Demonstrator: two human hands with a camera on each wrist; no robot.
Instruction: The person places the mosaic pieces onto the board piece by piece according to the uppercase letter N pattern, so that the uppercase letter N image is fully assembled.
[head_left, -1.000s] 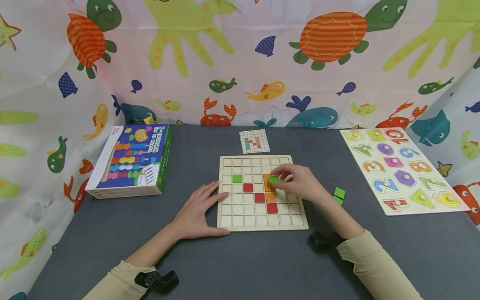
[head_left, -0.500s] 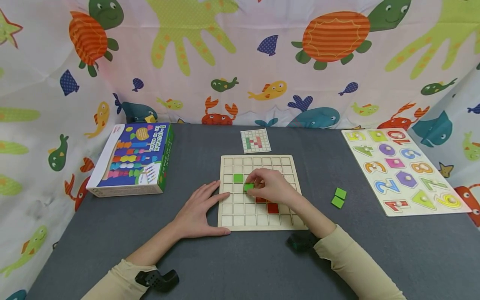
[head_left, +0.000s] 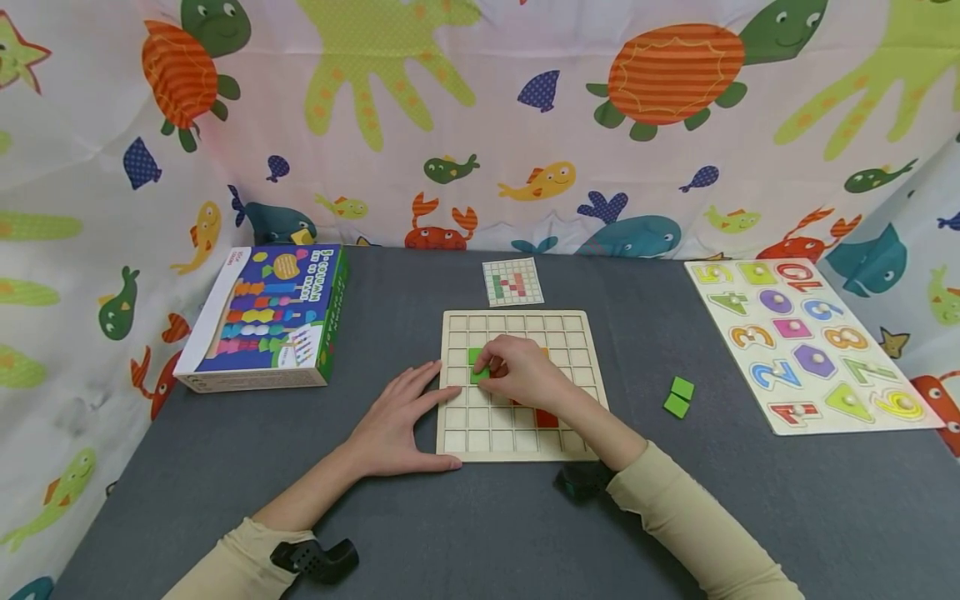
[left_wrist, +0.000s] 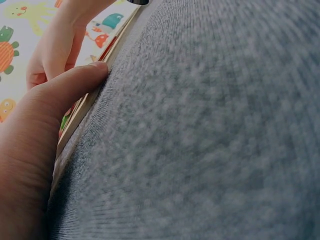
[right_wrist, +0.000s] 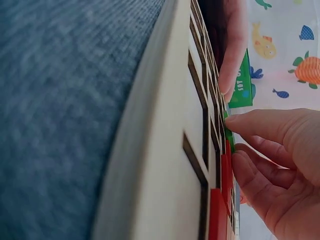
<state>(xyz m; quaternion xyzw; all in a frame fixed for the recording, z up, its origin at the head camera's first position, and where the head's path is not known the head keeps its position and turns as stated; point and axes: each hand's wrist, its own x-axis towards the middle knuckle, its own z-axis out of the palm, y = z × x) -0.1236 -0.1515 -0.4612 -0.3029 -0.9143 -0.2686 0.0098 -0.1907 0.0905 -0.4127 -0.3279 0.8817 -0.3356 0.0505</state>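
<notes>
Green tile [head_left: 479, 377], pinched between thumb and fingers of the right hand [head_left: 522, 372], is at the left part of the wooden grid board [head_left: 488, 440]. Left hand [head_left: 393, 427], fingers extended, touches the board's left edge.

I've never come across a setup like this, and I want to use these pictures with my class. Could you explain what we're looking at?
There is no machine: a person works with bare hands. The wide picture comes from a head camera looking forward and down; the two close, tilted ones come from cameras on the wrists.

On the grey table lies a wooden grid board with coloured tiles in it, such as a red tile. Beyond it is a small pattern card. To the right are two loose green tiles and a number puzzle; to the left, a box.

The right hand pinches a green tile at the board; the left hand rests against its left edge.
</notes>
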